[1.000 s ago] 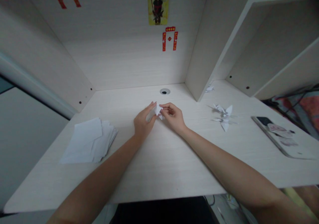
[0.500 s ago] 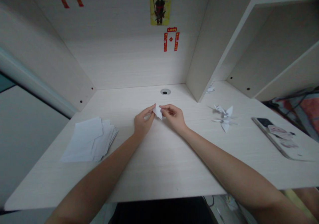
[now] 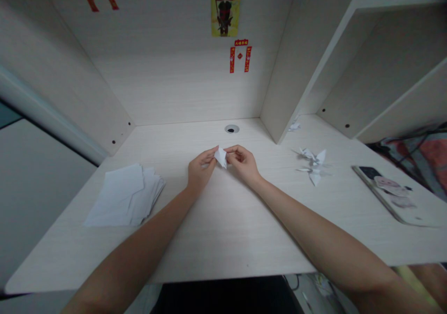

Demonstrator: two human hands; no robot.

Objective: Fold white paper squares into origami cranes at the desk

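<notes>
A small folded piece of white paper (image 3: pixel 220 157) is held between my two hands above the middle of the desk. My left hand (image 3: pixel 201 169) pinches its left side between thumb and fingertips. From the other side, my right hand (image 3: pixel 244 164) grips its right edge, fingers curled. The paper comes to a point at the bottom; its finer folds are too small to make out. Off to the right, several white origami cranes (image 3: pixel 315 159) rest on the desk. A stack of white paper sheets (image 3: pixel 120 195) lies left of my left forearm.
A phone (image 3: pixel 394 195) in a decorated case lies at the right of the desk (image 3: pixel 216 239). Behind my hands is a round cable hole (image 3: pixel 232 129). An upright divider (image 3: pixel 296 63) stands at the back right, with more folded paper (image 3: pixel 295 126) beside its foot.
Both hands keep their pinch on the folded paper, which has turned very slightly. The rest of the view shifts only a little.
</notes>
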